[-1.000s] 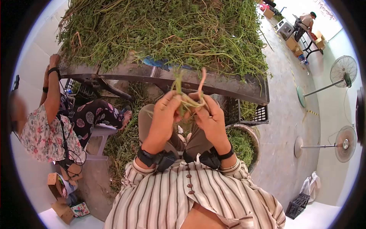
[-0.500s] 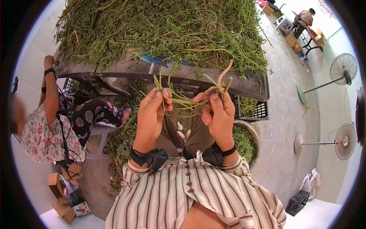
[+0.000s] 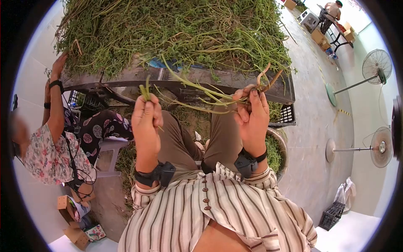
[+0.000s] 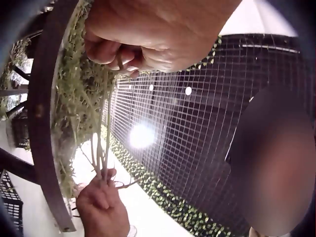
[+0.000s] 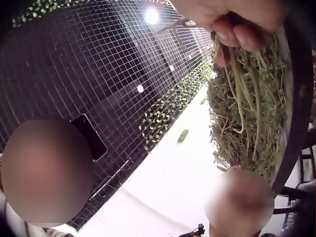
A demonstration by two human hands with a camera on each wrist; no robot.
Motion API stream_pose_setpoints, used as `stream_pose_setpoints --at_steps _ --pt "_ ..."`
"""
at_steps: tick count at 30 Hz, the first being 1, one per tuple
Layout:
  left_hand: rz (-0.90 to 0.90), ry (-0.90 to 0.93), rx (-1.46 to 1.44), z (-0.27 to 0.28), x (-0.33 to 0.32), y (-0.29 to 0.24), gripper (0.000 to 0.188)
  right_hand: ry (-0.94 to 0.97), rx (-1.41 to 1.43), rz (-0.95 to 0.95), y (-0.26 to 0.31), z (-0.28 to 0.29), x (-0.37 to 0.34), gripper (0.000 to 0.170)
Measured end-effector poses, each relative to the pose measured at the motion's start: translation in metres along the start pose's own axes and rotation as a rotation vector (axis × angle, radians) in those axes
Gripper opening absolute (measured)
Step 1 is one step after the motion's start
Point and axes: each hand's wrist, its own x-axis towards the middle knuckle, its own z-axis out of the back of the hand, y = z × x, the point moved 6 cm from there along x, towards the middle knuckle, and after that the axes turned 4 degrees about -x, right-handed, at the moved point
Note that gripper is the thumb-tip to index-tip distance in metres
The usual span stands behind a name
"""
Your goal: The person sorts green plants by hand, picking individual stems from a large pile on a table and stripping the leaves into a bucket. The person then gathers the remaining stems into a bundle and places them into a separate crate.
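Note:
My left hand (image 3: 146,119) pinches a small bunch of short green stem pieces (image 3: 145,91) between thumb and fingers, their ends sticking up. Over on the right, my right hand (image 3: 254,119) grips several long green stems (image 3: 197,86) near their base. Brownish, woody ends (image 3: 263,76) poke out above its fingers, while the thinner ends trail left toward the table edge. The right wrist view shows these stems (image 5: 242,86) hanging from the curled fingers. A wide gap lies between the two hands, both raised above my lap, before the table.
A thick heap of leafy stems (image 3: 176,38) covers the table, whose dark edge (image 3: 235,87) runs in front of me. Beside my right leg stands a round basket (image 3: 283,155) of greens, near a black crate (image 3: 287,114). Another person (image 3: 50,143) sits at the left.
My hands were close together, then joined by stems stretched between them. Now they have moved apart, the left leftward with short pieces, the right rightward with the long stems.

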Motion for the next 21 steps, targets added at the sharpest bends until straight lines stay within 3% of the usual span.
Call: stream_pose_setpoints --at_steps 2,4,8,11,20,21 --pt "0.002 -0.011 0.04 -0.014 -0.006 0.004 0.011 0.0 0.012 0.001 0.0 0.002 0.001 0.015" --pt "-0.152 0.135 0.543 -0.036 -0.012 -0.001 0.01 0.003 0.026 0.001 0.0 0.002 0.002 0.015" --pt "-0.137 0.325 0.69 -0.072 -0.022 0.008 0.019 0.032 0.031 -0.015 -0.003 -0.006 0.0 0.015" --pt "-0.582 0.484 0.964 -0.095 -0.028 0.009 0.041 0.055 0.043 -0.039 -0.005 -0.013 0.0 0.014" --pt "-0.672 0.382 1.118 -0.09 -0.027 0.007 0.029 0.193 0.024 -0.057 -0.011 -0.032 -0.008 0.016" --pt "-0.612 0.365 1.061 -0.09 -0.027 0.005 0.023 0.258 -0.002 -0.031 -0.011 -0.031 -0.008 0.022"
